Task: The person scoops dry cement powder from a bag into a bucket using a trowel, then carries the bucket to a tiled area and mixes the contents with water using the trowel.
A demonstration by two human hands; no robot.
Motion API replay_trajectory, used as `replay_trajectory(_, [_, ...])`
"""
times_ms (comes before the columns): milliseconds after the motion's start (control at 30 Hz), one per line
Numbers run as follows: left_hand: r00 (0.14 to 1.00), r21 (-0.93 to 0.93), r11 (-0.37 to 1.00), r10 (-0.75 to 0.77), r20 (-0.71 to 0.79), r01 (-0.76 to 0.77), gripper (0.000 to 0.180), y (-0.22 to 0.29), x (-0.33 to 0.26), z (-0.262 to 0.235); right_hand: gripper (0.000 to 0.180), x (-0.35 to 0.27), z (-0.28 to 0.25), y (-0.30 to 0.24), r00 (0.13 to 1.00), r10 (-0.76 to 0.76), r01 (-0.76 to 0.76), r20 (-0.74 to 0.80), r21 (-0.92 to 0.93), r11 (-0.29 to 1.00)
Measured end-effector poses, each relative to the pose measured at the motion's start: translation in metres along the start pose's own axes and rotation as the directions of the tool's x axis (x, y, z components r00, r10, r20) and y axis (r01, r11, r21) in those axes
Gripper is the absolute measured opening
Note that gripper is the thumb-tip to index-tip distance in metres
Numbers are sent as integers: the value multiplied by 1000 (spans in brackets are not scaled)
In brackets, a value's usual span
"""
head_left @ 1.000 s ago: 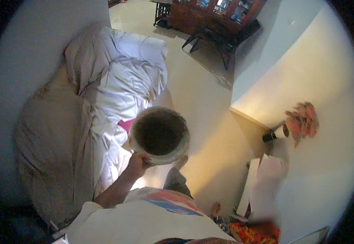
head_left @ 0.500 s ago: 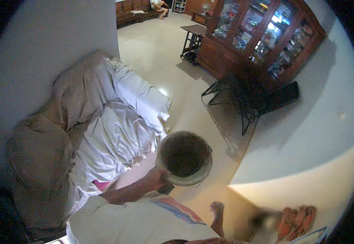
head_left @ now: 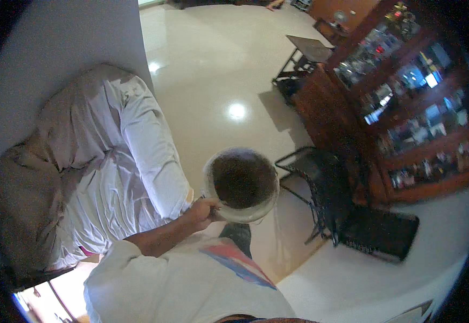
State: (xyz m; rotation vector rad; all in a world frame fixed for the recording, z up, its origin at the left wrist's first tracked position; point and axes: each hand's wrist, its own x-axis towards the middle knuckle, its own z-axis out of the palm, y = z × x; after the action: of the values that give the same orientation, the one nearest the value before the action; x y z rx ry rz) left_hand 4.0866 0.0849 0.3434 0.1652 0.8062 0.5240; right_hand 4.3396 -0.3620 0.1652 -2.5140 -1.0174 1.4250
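My left hand (head_left: 204, 211) is closed on the near left edge of a pale round bucket (head_left: 249, 214). The bucket hangs in front of my body above the floor, its mouth facing up. Dark stuff fills its inside, and whether this is soil, murky liquid or only shadow I cannot tell. A thin handle seems to hang along its right side. My right hand is out of the picture.
A cloth-covered sofa (head_left: 137, 156) stands to my left along a grey wall. To the right are a black folding chair (head_left: 337, 210) and a large wooden glass-front cabinet (head_left: 326, 118). A small table (head_left: 310, 48) stands beyond, on the shiny tiled floor (head_left: 207, 70).
I have moved forward and turned, so the chair and cabinet look closer. The bucket stays in my left hand. My right hand and the orange-red thing at lower right have left the view.
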Motion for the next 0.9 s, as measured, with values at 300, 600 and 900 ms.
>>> replay_trajectory(300, [929,-206,949,163,-331,-240,30,196,180,123,25,368,-337,-171,988,-153,155,24,-202,967])
replay_trajectory(600, [758,437,793,576,-307,-425,44,435,361,168,13,703,-670,-511,700,-454,585,-551,76,808])
replay_trajectory(900, [860,-459,741,326,-392,-490,41,730,520,189,15,853,-621,-718,966,-144,224,217,-411,884])
